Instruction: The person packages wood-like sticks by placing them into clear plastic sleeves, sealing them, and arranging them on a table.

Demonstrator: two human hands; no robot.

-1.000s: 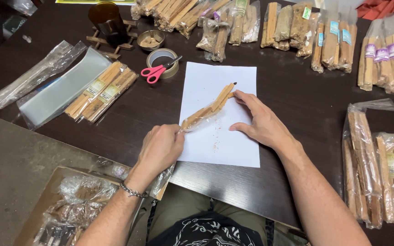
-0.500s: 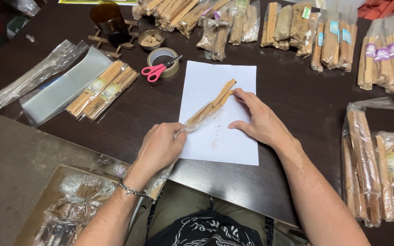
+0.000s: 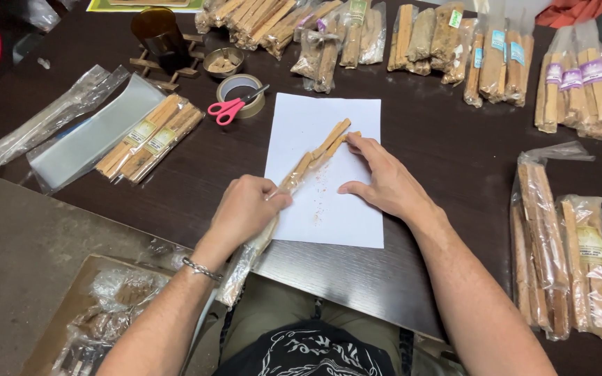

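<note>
Since the earlier frame, more of the clear plastic sleeve had slid off the wooden sticks, trailing below the left hand clamped on it at lower centre. Beyond, the right hand lay spread, fingertips pressing the sticks onto the white paper mid-bench; pink scissors sat upper left.

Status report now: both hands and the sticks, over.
Left hand grips clear plastic sleeve at its mouth. Right hand fingertips rest on light brown wooden sticks, half out on white paper sheet. Nothing in the way.
</note>
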